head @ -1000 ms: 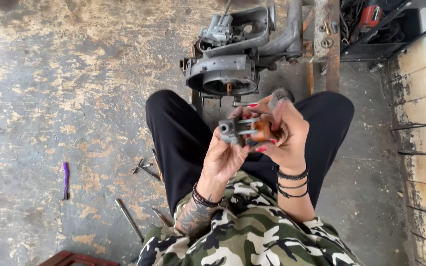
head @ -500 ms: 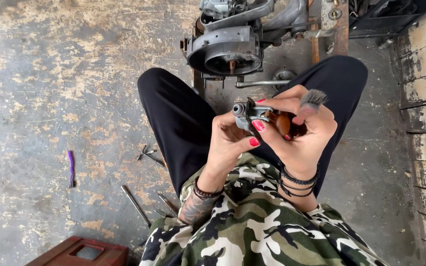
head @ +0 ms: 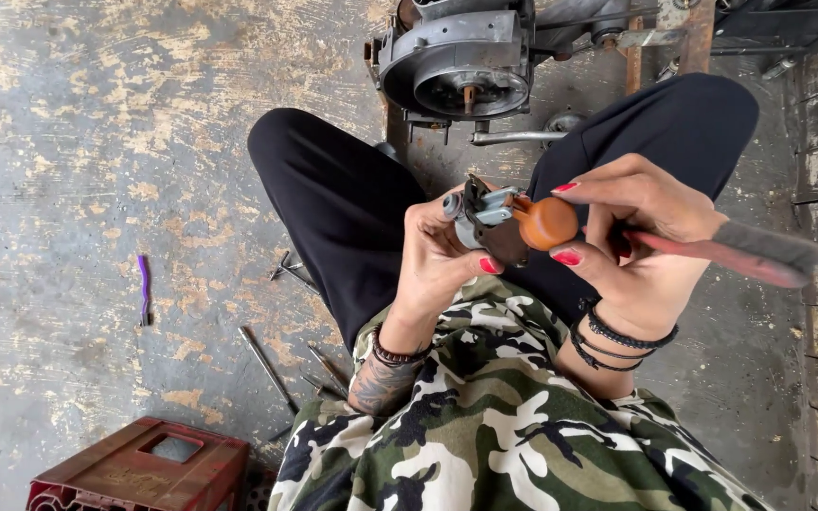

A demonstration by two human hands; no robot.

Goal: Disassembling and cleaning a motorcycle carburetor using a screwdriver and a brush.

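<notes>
The left hand (head: 442,260) gripped a small grey metal part (head: 485,220) above the lap; the right hand (head: 631,232) pinched its orange knob (head: 546,222) and held a brush (head: 731,254). An engine (head: 456,61) sat far beyond the knees.

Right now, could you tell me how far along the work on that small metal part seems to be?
The small metal part is already off the engine and held in the left hand. The right hand grips an orange round piece and a brush. How much cleaning remains cannot be told.
</notes>
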